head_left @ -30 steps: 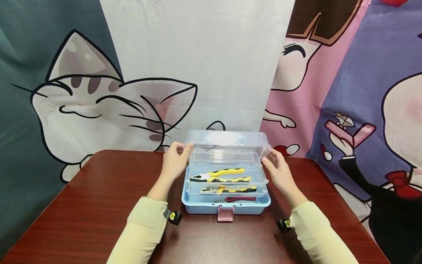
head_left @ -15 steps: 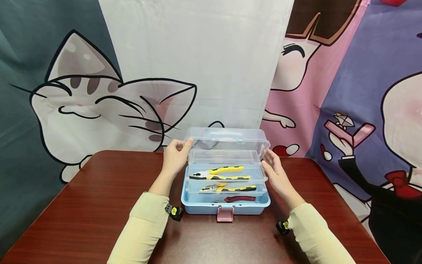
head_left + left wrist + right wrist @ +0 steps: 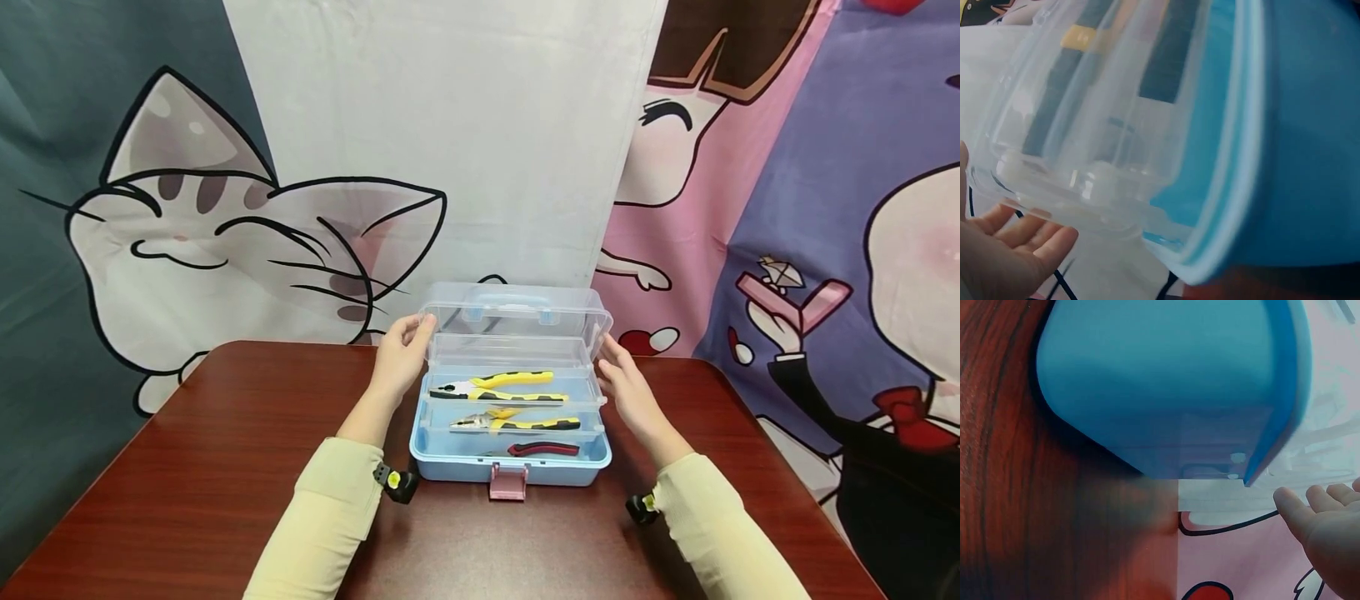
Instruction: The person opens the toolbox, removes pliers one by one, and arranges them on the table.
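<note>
A light blue toolbox (image 3: 450, 471) stands on the table with its clear lid (image 3: 517, 297) raised and tipped back. Two clear trays are lifted in steps beneath the lid. Yellow-and-black pliers (image 3: 517, 378) lie in the upper tray and a second yellow-and-black pair (image 3: 536, 424) in the lower one. Down in the base is a tool with red-and-black handles (image 3: 543, 449). My left hand (image 3: 397, 358) pinches the lid's left edge; its fingers show under the clear plastic in the left wrist view. My right hand (image 3: 632, 396) is beside the lid's right edge, fingers extended.
A pink latch (image 3: 508, 482) hangs at the toolbox's front. The reddish-brown table (image 3: 247, 467) extends to both sides and in front. Close behind its far edge hangs a cartoon-printed cloth (image 3: 465, 167).
The lid has swung further back and the linked trays have risen slightly with it. My right hand's fingers have loosened from the lid's right edge, while the left hand stays on its side.
</note>
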A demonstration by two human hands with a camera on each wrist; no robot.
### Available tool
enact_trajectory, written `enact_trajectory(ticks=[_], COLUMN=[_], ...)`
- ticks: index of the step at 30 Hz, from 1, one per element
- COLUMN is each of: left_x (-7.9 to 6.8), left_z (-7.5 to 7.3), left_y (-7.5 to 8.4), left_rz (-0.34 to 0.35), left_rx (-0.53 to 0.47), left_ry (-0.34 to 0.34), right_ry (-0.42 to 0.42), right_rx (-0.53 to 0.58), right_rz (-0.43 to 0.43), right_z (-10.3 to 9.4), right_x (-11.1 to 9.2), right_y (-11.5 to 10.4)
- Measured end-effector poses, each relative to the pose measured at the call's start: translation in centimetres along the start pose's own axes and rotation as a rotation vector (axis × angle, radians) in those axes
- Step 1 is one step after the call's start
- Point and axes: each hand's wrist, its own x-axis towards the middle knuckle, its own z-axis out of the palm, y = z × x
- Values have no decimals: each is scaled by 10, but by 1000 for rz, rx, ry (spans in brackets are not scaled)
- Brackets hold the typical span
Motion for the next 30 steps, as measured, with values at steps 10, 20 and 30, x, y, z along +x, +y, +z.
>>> enact_trajectory(ticks=[10, 20, 30], left_x=[2, 2, 4], left_z=[-2, -1, -1], left_y=[-10, -18, -29], left_rz=[45, 74, 81], left_rx=[-116, -56, -31], left_ry=[-85, -137, -206], right_ry=[-1, -20, -42], right_rx=[-73, -83, -63], right_rz=[14, 47, 27], right_z=[-5, -5, -6], right_x=[5, 9, 14], right_y=[-4, -4, -4])
